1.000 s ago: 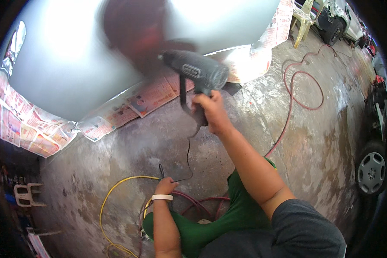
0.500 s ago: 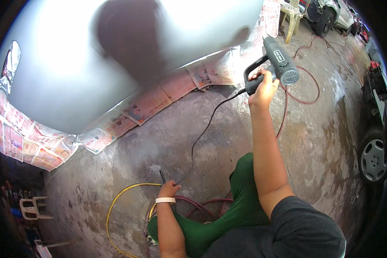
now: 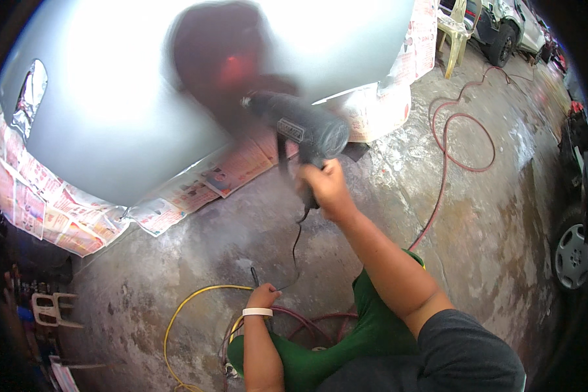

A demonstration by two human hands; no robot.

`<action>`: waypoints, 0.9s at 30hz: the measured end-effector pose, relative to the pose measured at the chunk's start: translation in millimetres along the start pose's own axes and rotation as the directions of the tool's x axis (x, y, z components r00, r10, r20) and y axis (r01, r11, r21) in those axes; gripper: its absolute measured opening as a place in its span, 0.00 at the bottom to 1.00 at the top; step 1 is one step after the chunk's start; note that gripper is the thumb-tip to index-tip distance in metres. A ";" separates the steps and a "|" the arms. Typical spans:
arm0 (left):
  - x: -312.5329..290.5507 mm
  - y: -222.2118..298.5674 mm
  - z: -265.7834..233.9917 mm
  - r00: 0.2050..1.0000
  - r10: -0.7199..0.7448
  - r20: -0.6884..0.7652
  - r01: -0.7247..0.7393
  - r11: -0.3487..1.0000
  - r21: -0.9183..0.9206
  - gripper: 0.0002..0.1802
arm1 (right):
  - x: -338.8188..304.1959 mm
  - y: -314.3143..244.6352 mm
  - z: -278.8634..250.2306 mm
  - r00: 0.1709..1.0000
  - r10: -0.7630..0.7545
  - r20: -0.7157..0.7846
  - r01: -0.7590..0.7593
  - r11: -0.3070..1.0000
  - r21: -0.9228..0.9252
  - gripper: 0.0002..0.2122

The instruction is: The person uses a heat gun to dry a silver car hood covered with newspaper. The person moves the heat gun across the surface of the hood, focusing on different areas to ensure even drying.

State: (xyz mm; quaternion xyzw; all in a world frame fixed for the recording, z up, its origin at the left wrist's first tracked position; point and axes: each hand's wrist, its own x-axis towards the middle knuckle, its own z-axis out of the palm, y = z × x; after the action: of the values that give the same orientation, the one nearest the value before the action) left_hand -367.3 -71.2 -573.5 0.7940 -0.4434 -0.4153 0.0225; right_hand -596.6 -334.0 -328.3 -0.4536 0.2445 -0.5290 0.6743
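Note:
My right hand [image 3: 326, 188] is closed around the handle of a dark grey heat gun [image 3: 307, 123], slightly blurred by motion. The gun's nozzle points left at a glossy silver-grey car body panel [image 3: 111, 137], close to its lower edge; whether it touches I cannot tell. From the handle a black cord [image 3: 298, 251] hangs down to my closed left hand [image 3: 262, 296], low over my knee. A slim dark rod [image 3: 254, 276] sticks up beside the left fingers, and a yellow hose [image 3: 186, 302] reaches that hand. How these are held is hidden.
Printed masking paper [image 3: 176, 202] borders the panel's lower edge. A red hose [image 3: 445, 150] loops across the stained concrete floor [image 3: 503, 228] at right. Plastic chairs stand at far right [image 3: 457, 32] and left [image 3: 49, 310]. A car wheel [image 3: 571, 258] is at the right edge.
My right hand has swung the heat gun left and nearer, from beyond the panel's right end to in front of the panel. A reddish glow now shows on it. The left hand stays nearly still.

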 end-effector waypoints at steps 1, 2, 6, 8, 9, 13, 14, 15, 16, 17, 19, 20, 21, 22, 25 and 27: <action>-0.7 -2.3 0.5 1.000 0.009 -0.001 -0.009 1.000 0.006 0.23 | -5.1 2.6 5.9 0.998 0.024 0.056 -0.023 1.000 -0.018 0.07; -0.3 -6.2 2.3 1.000 0.022 -0.015 -0.023 1.000 -0.002 0.22 | -9.7 4.3 11.7 0.993 0.047 0.111 -0.043 0.998 -0.037 0.06; 0.5 -19.9 6.4 0.997 0.060 -0.043 -0.062 0.998 -0.030 0.20 | -19.0 4.3 27.0 0.980 0.100 0.173 -0.095 0.995 -0.038 0.06; -2.0 -18.1 4.4 0.998 0.053 -0.024 -0.054 0.998 -0.040 0.20 | -17.8 3.5 26.4 0.984 0.092 0.151 -0.089 0.996 -0.031 0.06; -4.2 -13.1 2.4 0.999 0.041 -0.007 -0.041 0.998 -0.044 0.20 | -14.1 2.4 19.6 0.988 0.068 0.141 -0.065 0.997 -0.030 0.06; -7.0 -6.9 -2.0 1.000 0.013 0.010 -0.013 0.999 -0.033 0.21 | 3.3 -3.2 1.3 0.996 -0.015 -0.084 0.021 0.997 0.077 0.05; -6.1 -4.9 -2.8 1.000 0.015 0.011 -0.015 0.999 -0.031 0.21 | 9.1 -4.7 -6.6 0.989 -0.066 -0.134 0.079 0.993 0.090 0.04; -6.8 -3.9 -3.7 1.000 0.015 0.012 -0.014 0.999 -0.030 0.21 | 13.8 -8.4 -12.4 0.977 -0.115 -0.182 0.135 0.986 0.101 0.04; -7.5 -2.6 -4.4 1.000 0.015 0.013 -0.015 0.999 -0.029 0.22 | 17.1 -12.0 -18.4 0.951 -0.149 -0.270 0.182 0.978 0.102 0.05; -7.8 -1.8 -4.8 1.000 0.024 0.007 -0.024 0.999 -0.021 0.22 | 21.6 -15.1 -27.2 0.937 -0.170 -0.307 0.212 0.971 0.109 0.05; -8.6 -1.4 -4.6 0.999 0.041 -0.004 -0.041 0.999 -0.008 0.23 | 27.7 -24.4 -40.4 0.888 -0.236 -0.396 0.302 0.947 0.113 0.05; -6.6 1.9 -4.6 0.999 0.050 -0.008 -0.050 0.999 0.001 0.24 | 30.0 -28.9 -51.8 0.855 -0.288 -0.432 0.363 0.926 0.102 0.04; -6.8 1.2 -4.0 0.999 0.048 -0.014 -0.048 0.999 0.008 0.24 | 33.0 -28.9 -62.9 0.823 -0.329 -0.464 0.415 0.905 0.096 0.04; -7.3 0.4 -3.5 0.999 0.046 -0.020 -0.046 0.999 0.014 0.25 | 35.9 -32.2 -77.1 0.830 -0.377 -0.410 0.443 0.894 0.074 0.05; -7.9 0.3 -3.8 1.000 0.031 -0.002 -0.031 1.000 0.000 0.26 | 36.8 -49.0 -73.9 0.682 -0.405 -0.609 0.533 0.845 0.035 0.04; -5.2 1.1 -2.3 0.998 0.061 -0.022 -0.061 0.998 0.005 0.24 | 34.8 -52.3 -85.3 0.691 -0.414 -0.593 0.530 0.847 0.027 0.06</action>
State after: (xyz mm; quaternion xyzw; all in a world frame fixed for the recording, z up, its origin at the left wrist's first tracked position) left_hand -367.8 -68.9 -568.2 0.7849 -0.4679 -0.4044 0.0383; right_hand -680.2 -398.1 -317.5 -0.2545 0.2545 -0.8162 0.4520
